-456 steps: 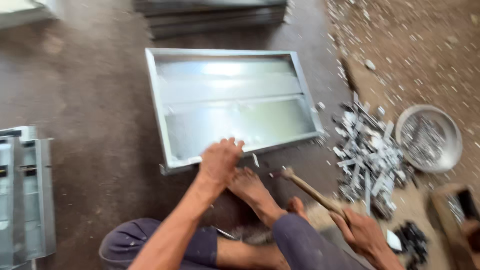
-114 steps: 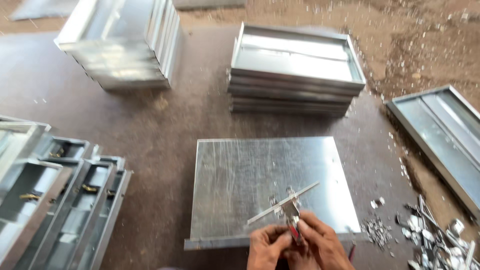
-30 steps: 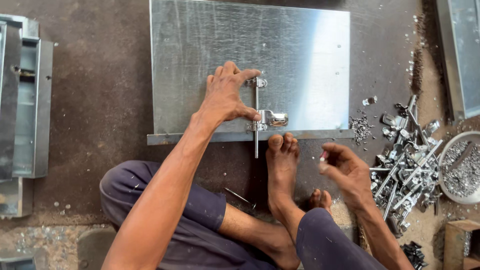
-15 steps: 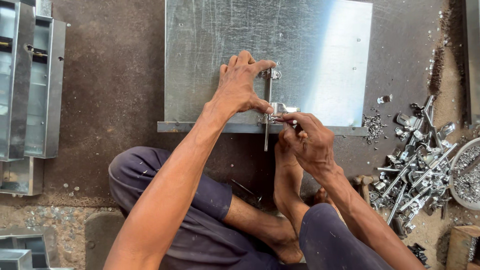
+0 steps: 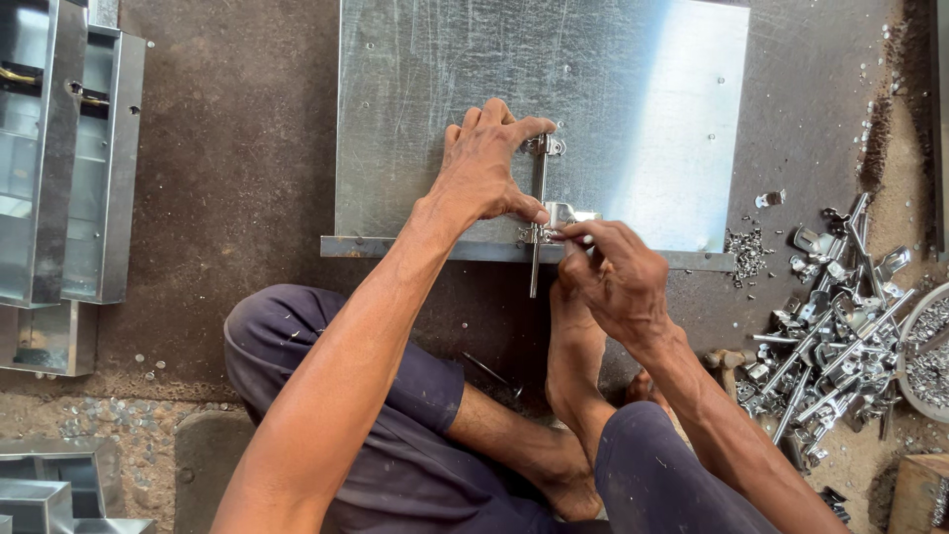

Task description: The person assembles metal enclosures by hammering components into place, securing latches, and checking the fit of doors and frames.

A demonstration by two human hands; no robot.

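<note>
Left hand (image 5: 484,168) fingers pin latch rod (image 5: 538,213) square to sheet's (image 5: 415,119) near edge; right hand (image 5: 613,277) fingers pinch bracket (image 5: 565,214).

No pkgs, labels, signs or screens in view.

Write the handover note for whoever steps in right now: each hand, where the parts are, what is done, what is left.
Left hand: pressed on the metal sheet, fingers steadying the upper end of the latch bolt.
Right hand: fingertips pinched at the latch bracket near the sheet's front edge; whether they hold a fastener cannot be seen.
Parts: spare latches in a pile on the right, finished boxes on the left.
Done: latch is placed across the sheet's front edge.
Left: whether it is fastened cannot be told; check both ends.
</note>
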